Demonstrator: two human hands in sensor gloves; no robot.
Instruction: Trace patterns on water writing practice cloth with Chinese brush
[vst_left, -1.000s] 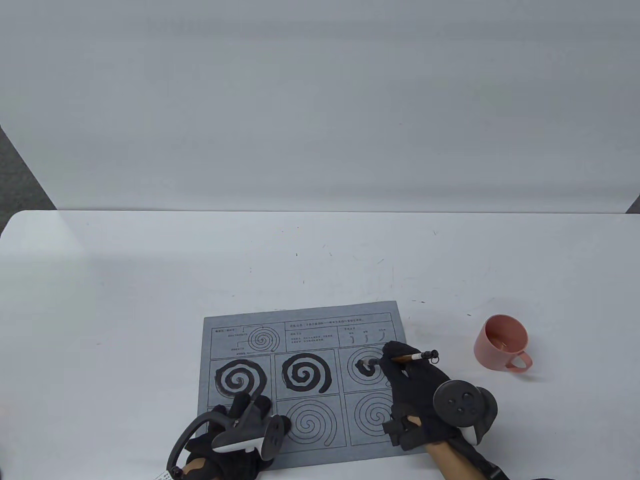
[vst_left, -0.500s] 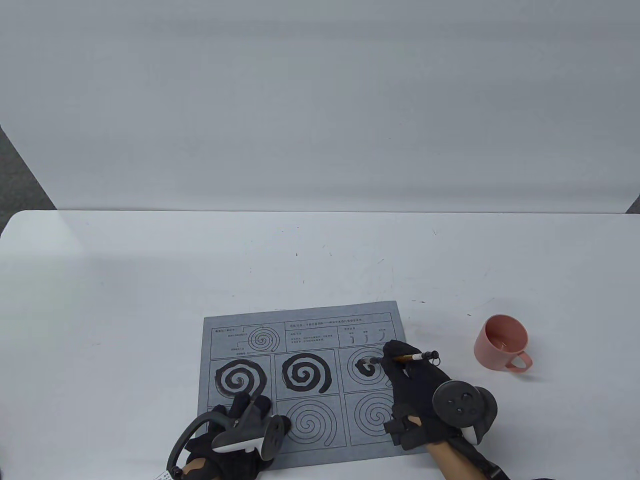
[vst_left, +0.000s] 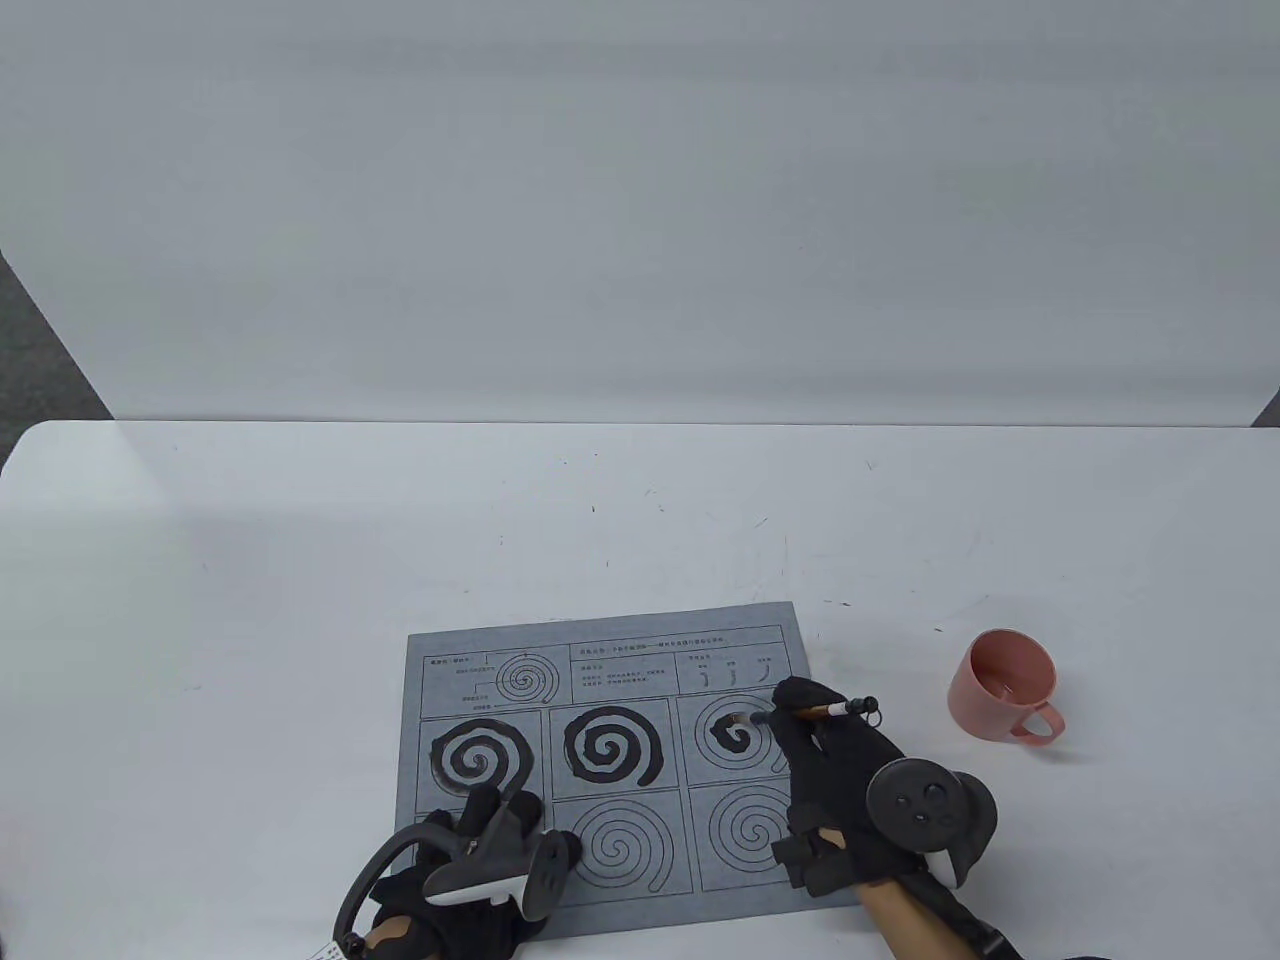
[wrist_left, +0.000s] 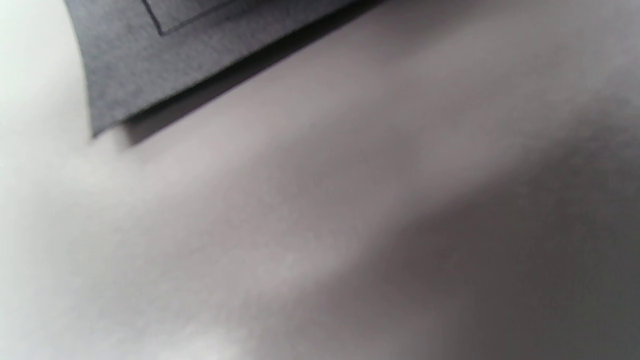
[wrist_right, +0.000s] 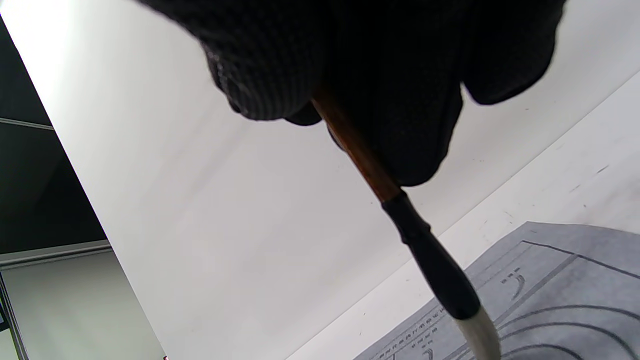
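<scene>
A grey practice cloth (vst_left: 610, 660) with printed spirals lies near the table's front edge. Two upper spirals (vst_left: 480, 755) are painted black; the upper right spiral (vst_left: 733, 738) has only its centre dark. My right hand (vst_left: 800, 715) grips a brown-handled Chinese brush (vst_left: 835, 709), its white tip (vst_left: 742, 717) on that spiral. In the right wrist view the fingers (wrist_right: 380, 75) pinch the brush shaft (wrist_right: 360, 155) above the cloth (wrist_right: 560, 280). My left hand (vst_left: 490, 830) rests on the cloth's lower left corner. The left wrist view shows only a cloth corner (wrist_left: 150, 65).
A pink cup (vst_left: 1005, 697) stands to the right of the cloth, handle toward the front right. White table (vst_left: 400, 530) stretches behind the cloth, with a white backdrop beyond its far edge.
The brush tip has moved slightly up and right along the third spiral, and the dark stroke there has grown a little. The left hand has not moved.
</scene>
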